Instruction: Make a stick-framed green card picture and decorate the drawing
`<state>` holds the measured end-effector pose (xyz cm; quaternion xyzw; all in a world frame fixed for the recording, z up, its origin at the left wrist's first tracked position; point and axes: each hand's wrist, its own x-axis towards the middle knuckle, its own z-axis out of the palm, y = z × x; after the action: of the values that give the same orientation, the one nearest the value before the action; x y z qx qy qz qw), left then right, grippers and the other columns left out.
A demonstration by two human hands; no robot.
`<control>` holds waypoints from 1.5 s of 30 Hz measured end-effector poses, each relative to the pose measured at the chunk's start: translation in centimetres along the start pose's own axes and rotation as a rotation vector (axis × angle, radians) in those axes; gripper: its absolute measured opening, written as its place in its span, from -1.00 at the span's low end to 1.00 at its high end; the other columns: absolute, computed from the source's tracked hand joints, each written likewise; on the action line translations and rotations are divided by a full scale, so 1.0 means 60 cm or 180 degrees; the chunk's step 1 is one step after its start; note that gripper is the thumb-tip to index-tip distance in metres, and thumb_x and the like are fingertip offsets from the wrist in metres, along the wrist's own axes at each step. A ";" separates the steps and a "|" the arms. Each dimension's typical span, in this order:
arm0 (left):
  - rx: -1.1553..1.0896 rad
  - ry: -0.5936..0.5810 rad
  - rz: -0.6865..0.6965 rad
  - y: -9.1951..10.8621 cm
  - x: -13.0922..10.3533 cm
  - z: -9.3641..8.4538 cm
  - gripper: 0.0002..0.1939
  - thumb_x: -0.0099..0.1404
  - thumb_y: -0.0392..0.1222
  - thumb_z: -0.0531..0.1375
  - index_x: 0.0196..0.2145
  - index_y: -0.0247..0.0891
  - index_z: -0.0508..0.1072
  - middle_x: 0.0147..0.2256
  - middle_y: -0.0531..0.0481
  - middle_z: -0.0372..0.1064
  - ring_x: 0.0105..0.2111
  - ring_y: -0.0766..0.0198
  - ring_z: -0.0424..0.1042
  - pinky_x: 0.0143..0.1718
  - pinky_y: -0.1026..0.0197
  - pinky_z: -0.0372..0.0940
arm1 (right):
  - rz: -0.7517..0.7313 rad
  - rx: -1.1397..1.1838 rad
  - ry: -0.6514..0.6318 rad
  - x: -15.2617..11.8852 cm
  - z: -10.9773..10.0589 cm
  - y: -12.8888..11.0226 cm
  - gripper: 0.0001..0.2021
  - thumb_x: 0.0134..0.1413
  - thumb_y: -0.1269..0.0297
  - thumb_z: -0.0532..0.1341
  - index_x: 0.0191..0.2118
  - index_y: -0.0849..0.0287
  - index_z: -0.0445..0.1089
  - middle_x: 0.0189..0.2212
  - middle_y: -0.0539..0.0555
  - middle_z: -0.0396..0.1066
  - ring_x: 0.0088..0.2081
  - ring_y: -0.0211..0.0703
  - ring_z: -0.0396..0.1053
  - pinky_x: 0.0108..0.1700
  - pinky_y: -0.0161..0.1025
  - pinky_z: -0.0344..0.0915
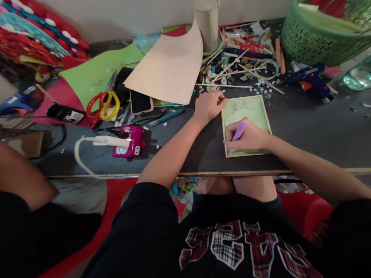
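A pale green sheet in a thin wooden frame lies on the dark table, with pencil-like curved lines drawn near its top. My right hand rests on the lower part of the sheet, its fingers wrapped round a purple pen; the pen's tip is hidden by the fingers. At the frame's upper left corner is my left hand, its fingers curled against the wooden edge. Whether those fingers pinch the frame or only press on it is hard to make out.
Left of the hands lie a blue pen, a phone, scissors and a magenta power adapter. Behind are paper sheets, sticks and pebbles. A glue gun and green basket stand right. Another person's arm is at left.
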<state>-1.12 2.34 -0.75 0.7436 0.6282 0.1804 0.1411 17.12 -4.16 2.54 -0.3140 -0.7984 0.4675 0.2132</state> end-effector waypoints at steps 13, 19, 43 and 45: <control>0.0058 0.0062 -0.0026 0.003 -0.003 -0.002 -0.79 0.46 -0.08 0.20 -0.14 -0.12 0.64 -0.33 -0.04 0.61 -0.26 0.10 0.56 -0.18 0.12 0.38 | 0.0562 -0.0155 0.2539 -0.002 -0.138 0.172 -0.57 0.03 0.03 0.46 -0.53 0.05 0.21 -0.68 -0.06 0.24 -0.63 -0.29 0.24 -0.58 -0.25 0.16; 0.0068 0.0081 -0.0061 0.002 -0.003 0.000 -0.80 0.45 -0.08 0.20 -0.15 -0.13 0.63 -0.31 -0.05 0.62 -0.25 0.10 0.56 -0.17 0.12 0.38 | 0.0636 -0.0144 0.2450 0.000 -0.131 0.163 -0.56 -0.01 0.04 0.46 -0.56 0.08 0.21 -0.70 -0.04 0.26 -0.64 -0.31 0.22 -0.58 -0.25 0.15; 0.0106 0.0087 -0.0074 0.003 -0.003 0.000 -0.80 0.46 -0.07 0.22 -0.13 -0.10 0.65 -0.31 -0.04 0.63 -0.24 0.08 0.57 -0.20 0.13 0.36 | 0.0631 -0.0457 0.2322 -0.006 -0.131 0.152 -0.68 -0.08 0.35 0.39 -0.63 0.09 0.23 -0.68 -0.05 0.26 -0.58 -0.29 0.18 -0.51 -0.22 0.14; 0.0099 0.0079 -0.0073 0.004 -0.004 -0.001 -0.81 0.45 -0.08 0.22 -0.14 -0.10 0.64 -0.33 -0.03 0.62 -0.25 0.09 0.57 -0.20 0.13 0.36 | 0.0631 -0.0455 0.2286 -0.007 -0.130 0.151 -0.68 -0.08 0.36 0.38 -0.64 0.09 0.23 -0.68 -0.04 0.26 -0.58 -0.29 0.18 -0.51 -0.21 0.15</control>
<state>-0.94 2.07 -0.60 0.7362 0.6411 0.1782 0.1237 25.10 3.66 -1.77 -0.5477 -0.6691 0.2892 0.4108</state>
